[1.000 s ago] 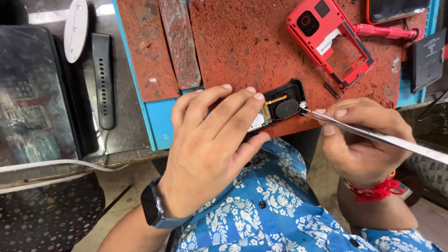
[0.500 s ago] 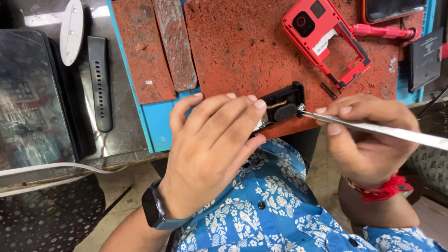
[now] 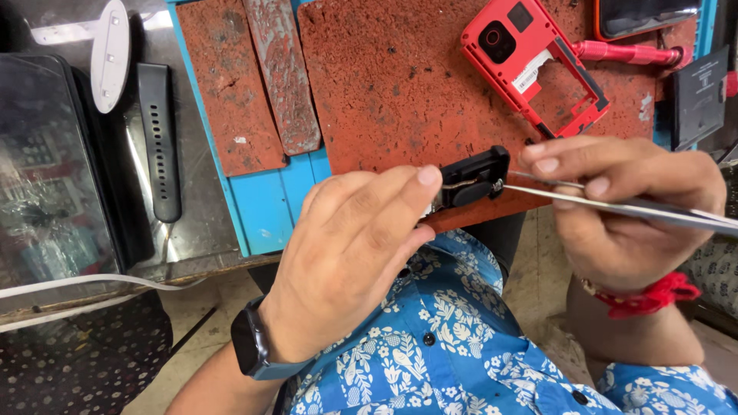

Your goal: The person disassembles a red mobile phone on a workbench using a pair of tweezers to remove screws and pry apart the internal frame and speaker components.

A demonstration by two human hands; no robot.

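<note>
The left hand (image 3: pixel 350 261) pinned a small black watch body (image 3: pixel 470 178) against the near edge of the red mat (image 3: pixel 400 84), its fingers (image 3: pixel 400 188) clamped over the casing so only the opened right end showed. The right hand (image 3: pixel 623 207) came in from the side, fingers closed tight on a pair of metal tweezers (image 3: pixel 615 201), whose tips sat right at the exposed innards. By the look of it, this was the picking stage: a tiny part inside the shell was being teased or lifted. A steady hold and a fine, shallow pull seemed called for, since the body sat at the very lip of the counter (image 3: pixel 265 204) above the person's lap. Just behind it lay a red phone frame (image 3: pixel 538 65), close enough to crowd the tweezers' sweep, with a red screwdriver (image 3: pixel 626 52) beyond. Well off to the left rested a black watch strap (image 3: pixel 159 142) and a white disc (image 3: pixel 110 54).
</note>
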